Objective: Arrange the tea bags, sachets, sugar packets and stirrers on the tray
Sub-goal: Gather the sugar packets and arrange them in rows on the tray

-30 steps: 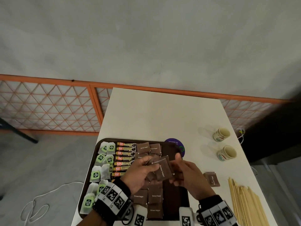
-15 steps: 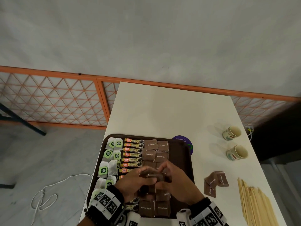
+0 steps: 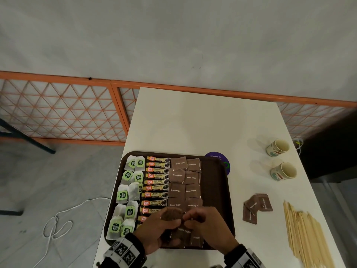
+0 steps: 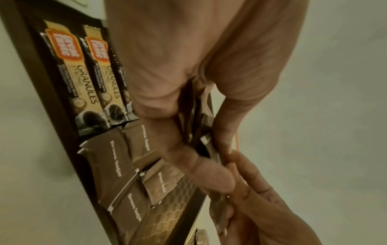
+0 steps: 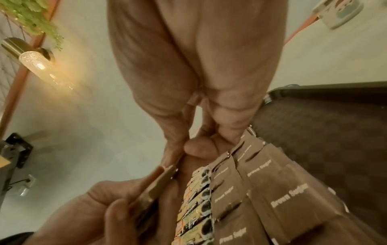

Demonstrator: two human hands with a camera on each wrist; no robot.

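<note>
A dark brown tray (image 3: 216,190) holds tea bags (image 3: 133,182) on the left, coffee sachets (image 3: 156,180) in the middle and two columns of brown sugar packets (image 3: 183,178). Both hands meet over the tray's near end. My left hand (image 3: 173,219) grips a small stack of brown sugar packets (image 4: 194,116) between thumb and fingers. My right hand (image 3: 190,219) pinches the edge of one packet (image 5: 165,172) from that stack. More sugar packets (image 3: 257,207) lie loose on the table to the right, beside a pile of wooden stirrers (image 3: 307,235).
Two paper cups (image 3: 278,147) (image 3: 284,171) stand at the table's right edge. A purple round coaster (image 3: 220,159) sticks out from under the tray's far right corner. The tray's right strip is bare. A white cable (image 3: 58,225) lies on the floor at the left.
Both hands have come down and toward me, from above the tray's middle to its near end, still holding sugar packets. The view has shifted left.
</note>
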